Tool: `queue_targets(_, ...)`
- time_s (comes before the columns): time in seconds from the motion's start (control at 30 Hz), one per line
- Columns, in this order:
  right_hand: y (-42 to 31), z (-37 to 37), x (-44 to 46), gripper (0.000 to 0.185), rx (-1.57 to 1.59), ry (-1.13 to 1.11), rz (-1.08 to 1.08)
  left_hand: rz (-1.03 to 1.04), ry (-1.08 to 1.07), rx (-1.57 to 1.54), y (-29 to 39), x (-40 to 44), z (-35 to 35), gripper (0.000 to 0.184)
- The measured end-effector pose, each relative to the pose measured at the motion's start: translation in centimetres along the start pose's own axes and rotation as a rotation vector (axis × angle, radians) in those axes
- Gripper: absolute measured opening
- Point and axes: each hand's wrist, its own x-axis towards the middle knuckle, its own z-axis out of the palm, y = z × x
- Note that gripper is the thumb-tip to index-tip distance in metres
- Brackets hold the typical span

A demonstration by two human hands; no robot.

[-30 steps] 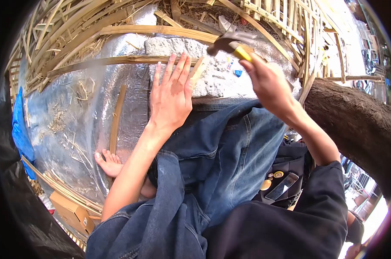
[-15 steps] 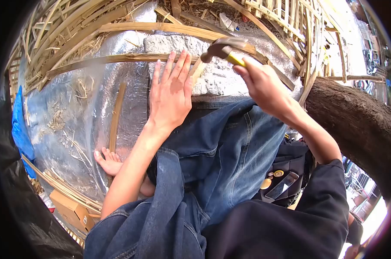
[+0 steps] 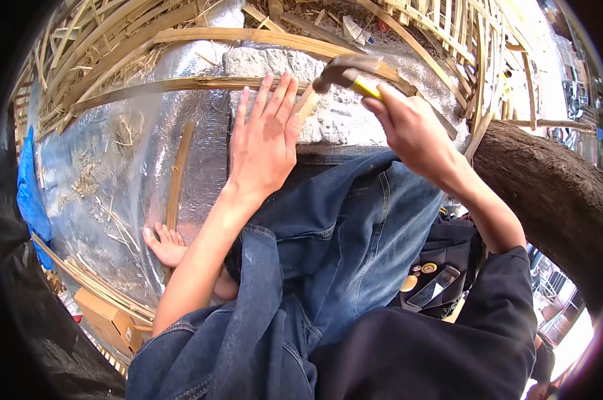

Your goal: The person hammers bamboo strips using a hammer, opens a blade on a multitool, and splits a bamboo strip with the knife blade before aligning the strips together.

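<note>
My left hand (image 3: 263, 143) lies flat with its fingers spread, the fingertips over a long bamboo strip (image 3: 181, 84) that crosses a rough pale concrete block (image 3: 348, 120). A short light piece of bamboo (image 3: 306, 103) slants beside my left index finger and meets the strip. In my right hand (image 3: 411, 127) is a hammer (image 3: 352, 72) with a yellow-and-dark grip, my fingers wrapped round it. The hammer's head is over the block, close to the top of the short piece. Whether it touches the bamboo I cannot tell.
Another bamboo strip (image 3: 179, 173) lies on the silvery sheet (image 3: 108, 220) at the left, near a bare foot (image 3: 165, 245). Woven bamboo (image 3: 441, 30) stands behind. At the right are a thick tree trunk (image 3: 545, 170) and a phone (image 3: 433, 287) on a dark bag.
Over the last second the hammer has come down and left, onto the area by the short bamboo piece. My left hand has stayed almost in place.
</note>
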Motion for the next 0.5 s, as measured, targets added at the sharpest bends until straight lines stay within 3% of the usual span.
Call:
queue_targets(0.07,-2.1,-2.2,0.1,0.023,0.191,0.084,0.142,0.020,0.025,0.019,-0.4,0.3,0.1,0.050)
queue_targets(0.13,-1.9,-2.4,-0.1,0.023,0.251,0.220,0.019,0.038,0.029,0.028,-0.3,-0.3,0.3,0.050)
queue_targets(0.17,-1.0,-1.2,-0.3,0.024,0.214,0.139,0.019,0.034,0.036,0.017,-0.3,-0.3,0.4,0.050)
queue_targets(0.2,-0.3,-0.1,0.1,0.023,-0.024,-0.081,0.071,0.030,0.047,0.007,-0.3,-0.1,0.3,0.050)
queue_targets(0.27,0.4,0.3,-0.1,0.026,0.040,0.034,0.021,0.029,0.058,0.016,-0.1,0.2,0.2,0.050)
queue_targets(0.33,-2.0,-2.4,-0.1,0.031,0.226,0.077,0.190,0.039,0.030,0.020,-0.4,0.0,0.1,0.050)
queue_targets(0.37,-1.3,-1.8,-0.1,0.032,0.216,0.254,-0.049,0.049,0.028,0.033,-0.4,0.1,0.1,0.050)
queue_targets(0.4,-0.4,-0.7,0.0,0.032,0.214,0.256,-0.044,0.053,0.027,0.030,-0.3,-0.1,0.1,0.050)
queue_targets(0.47,1.4,1.3,0.3,0.027,-0.039,0.016,-0.135,0.028,0.038,0.014,-0.1,-0.1,0.1,0.051)
queue_targets(0.5,2.2,1.3,0.4,0.024,-0.008,-0.014,-0.063,0.021,0.025,0.016,-0.1,0.0,0.1,0.051)
